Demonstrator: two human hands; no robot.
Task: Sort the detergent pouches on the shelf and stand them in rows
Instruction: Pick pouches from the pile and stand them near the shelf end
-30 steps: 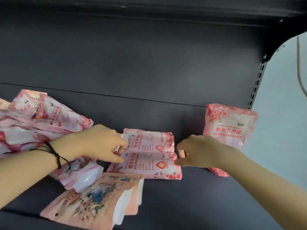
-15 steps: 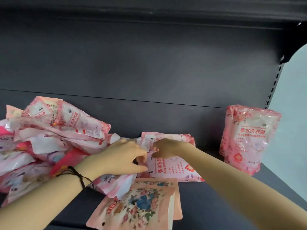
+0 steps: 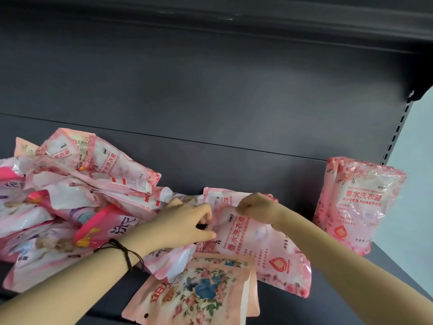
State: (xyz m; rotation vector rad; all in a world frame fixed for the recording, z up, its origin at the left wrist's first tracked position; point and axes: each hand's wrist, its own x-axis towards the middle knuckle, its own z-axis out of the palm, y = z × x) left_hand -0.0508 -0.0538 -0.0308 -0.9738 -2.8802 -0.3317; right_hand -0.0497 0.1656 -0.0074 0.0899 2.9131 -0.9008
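A pink rose-print detergent pouch [image 3: 262, 245] lies flat in the middle of the dark shelf [image 3: 351, 289]. My left hand [image 3: 185, 225] pinches its upper left edge, and my right hand [image 3: 254, 207] grips its top edge with curled fingers. A second pouch of the same kind [image 3: 215, 195] shows behind it. Two matching pink pouches [image 3: 358, 205] stand upright at the shelf's right end. A loose heap of pink and white pouches [image 3: 77, 195] fills the left side. A peach floral pouch [image 3: 199, 294] lies flat at the front.
The shelf's dark back panel [image 3: 210, 102] rises behind everything, with a slotted upright [image 3: 396, 134] at the right. Bare shelf surface lies between the flat pouch and the standing pair. A pale wall [image 3: 419, 141] shows beyond the right end.
My right hand moved from the pouch's right edge to its top edge, close to my left hand. The view shifted, bringing more of the heap into sight.
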